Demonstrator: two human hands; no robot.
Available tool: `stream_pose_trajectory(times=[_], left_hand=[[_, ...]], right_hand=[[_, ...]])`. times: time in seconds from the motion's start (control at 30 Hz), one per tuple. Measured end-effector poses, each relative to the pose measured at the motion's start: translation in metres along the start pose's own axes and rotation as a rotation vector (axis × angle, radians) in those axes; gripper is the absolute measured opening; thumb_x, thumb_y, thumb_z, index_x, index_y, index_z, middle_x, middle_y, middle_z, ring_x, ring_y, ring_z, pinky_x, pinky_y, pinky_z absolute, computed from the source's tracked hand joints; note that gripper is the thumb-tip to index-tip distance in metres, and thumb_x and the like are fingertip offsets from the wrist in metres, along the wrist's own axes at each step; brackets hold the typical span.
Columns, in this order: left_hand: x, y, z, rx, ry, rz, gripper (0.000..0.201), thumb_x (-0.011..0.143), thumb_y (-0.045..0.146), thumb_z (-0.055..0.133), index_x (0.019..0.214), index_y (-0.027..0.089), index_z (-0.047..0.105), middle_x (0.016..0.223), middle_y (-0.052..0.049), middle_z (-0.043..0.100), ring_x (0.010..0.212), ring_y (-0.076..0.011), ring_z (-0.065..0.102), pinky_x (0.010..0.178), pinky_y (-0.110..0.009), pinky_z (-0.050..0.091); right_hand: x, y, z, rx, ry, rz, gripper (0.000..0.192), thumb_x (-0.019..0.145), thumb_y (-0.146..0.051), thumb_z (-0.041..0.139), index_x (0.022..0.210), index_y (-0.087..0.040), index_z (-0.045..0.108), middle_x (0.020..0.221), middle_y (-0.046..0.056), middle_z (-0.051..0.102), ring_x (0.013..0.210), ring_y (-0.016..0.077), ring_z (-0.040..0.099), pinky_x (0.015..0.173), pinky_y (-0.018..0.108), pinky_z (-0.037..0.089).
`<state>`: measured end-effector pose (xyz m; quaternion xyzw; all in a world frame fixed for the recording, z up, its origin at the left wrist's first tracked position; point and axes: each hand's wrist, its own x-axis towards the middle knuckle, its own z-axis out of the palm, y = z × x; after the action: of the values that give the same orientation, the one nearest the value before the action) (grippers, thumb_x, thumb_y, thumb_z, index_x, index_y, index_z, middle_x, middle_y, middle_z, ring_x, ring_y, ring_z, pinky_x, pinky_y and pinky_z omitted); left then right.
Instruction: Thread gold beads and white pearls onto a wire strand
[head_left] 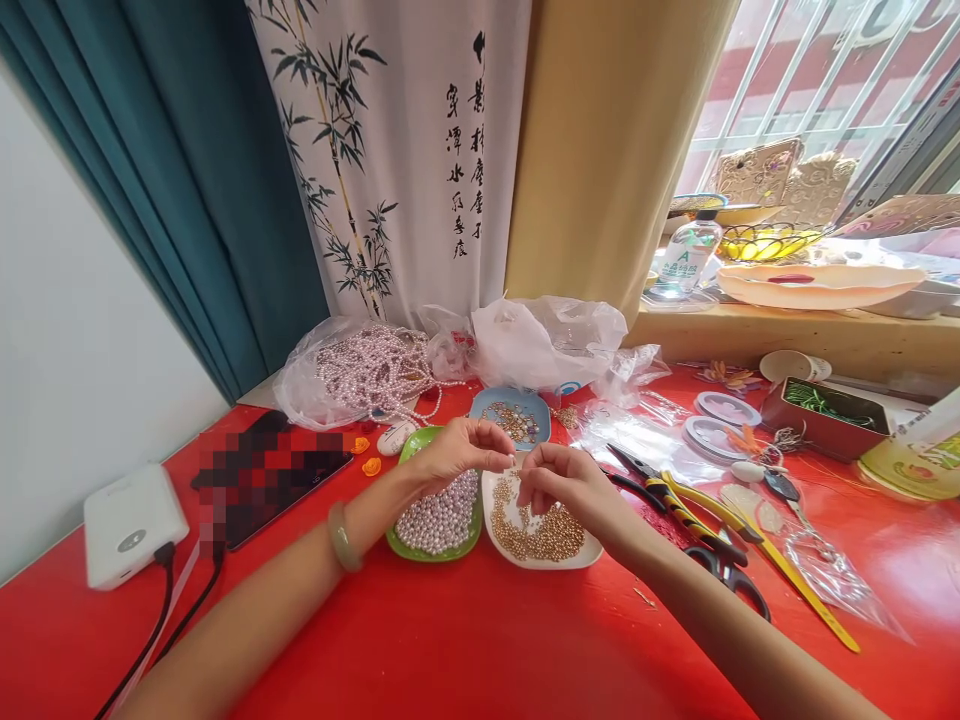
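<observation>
My left hand (466, 450), with a jade-coloured bangle (344, 538) on the wrist, is closed in a pinch above the far edge of the green dish (432, 556). That dish is heaped with pale pearl beads (439, 520). Fingertips of my right hand (561, 478) are pinched too, over the white dish (551, 563) of small gold beads (547, 540). Both sets of fingertips nearly meet; a tiny pale thing shows between them, too small to name. Just beyond lies a blue dish (544, 428) holding mixed beads and charms.
Pliers (667, 505), black-handled scissors (727, 580) and clear plastic packets lie right on the red table (465, 650). Bagged pearl strands (367, 365) and white plastic bags (540, 340) sit behind the dishes. A power bank (135, 525) and phone (289, 490) are left.
</observation>
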<state>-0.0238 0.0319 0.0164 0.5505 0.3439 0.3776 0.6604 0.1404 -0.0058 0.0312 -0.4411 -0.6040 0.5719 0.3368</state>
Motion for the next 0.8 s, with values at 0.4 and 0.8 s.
stream_pose_trajectory(times=[0.4, 0.8], left_hand=[[-0.0005, -0.0023, 0.0001, -0.048, -0.046, -0.003, 0.019, 0.049, 0.016, 0.072, 0.066, 0.012, 0.063, 0.061, 0.001, 0.058, 0.059, -0.0071, 0.051, 0.06, -0.021, 0.037], [-0.0045, 0.0015, 0.0078, 0.12, 0.035, 0.177, 0.011, 0.059, 0.024, 0.067, 0.067, 0.018, 0.068, 0.063, 0.0, 0.057, 0.06, -0.0079, 0.046, 0.057, -0.022, 0.035]], right_hand=[[0.0041, 0.0066, -0.003, 0.066, -0.068, -0.073, 0.019, 0.07, -0.033, 0.056, 0.066, -0.015, 0.049, 0.058, -0.001, 0.058, 0.047, 0.0063, 0.049, 0.047, 0.02, 0.038], [0.0027, 0.0028, -0.004, 0.054, -0.033, -0.066, 0.023, 0.07, -0.035, 0.056, 0.078, -0.014, 0.056, 0.059, -0.001, 0.056, 0.047, 0.0061, 0.048, 0.048, 0.02, 0.037]])
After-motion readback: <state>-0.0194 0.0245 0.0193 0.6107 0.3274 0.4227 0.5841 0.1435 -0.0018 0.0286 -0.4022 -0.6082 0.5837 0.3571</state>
